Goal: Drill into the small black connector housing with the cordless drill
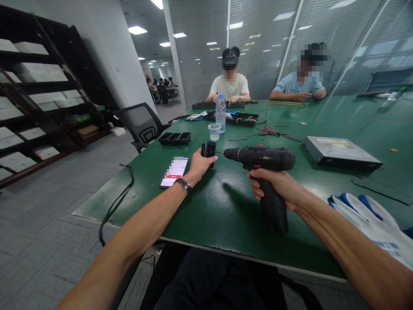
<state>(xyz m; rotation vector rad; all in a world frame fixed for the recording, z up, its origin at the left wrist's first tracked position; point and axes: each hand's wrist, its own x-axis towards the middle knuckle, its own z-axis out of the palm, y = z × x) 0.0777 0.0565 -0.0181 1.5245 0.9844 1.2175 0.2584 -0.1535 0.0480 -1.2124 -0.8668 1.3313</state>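
Observation:
My right hand point(269, 185) is wrapped round the grip of a black cordless drill point(266, 158), its index finger near the red switch. The drill lies level and its thin bit point(220, 152) points left. In my left hand point(202, 162) is a small black block-like part point(208, 149), held upright above the table with the thumb along its near side. The bit's tip reaches close to or against this part; I cannot tell whether it touches. Just left of my left wrist a phone point(174, 172) with a lit screen lies on the table.
On the green table point(206, 215) stand a water bottle point(220, 114), a plastic cup point(214, 131) and a black compartment tray point(175, 138). A disc-drive-like metal box point(342, 153) and white-blue gloves point(371, 219) lie to the right. Two people sit across; a mesh chair point(142, 122) stands left.

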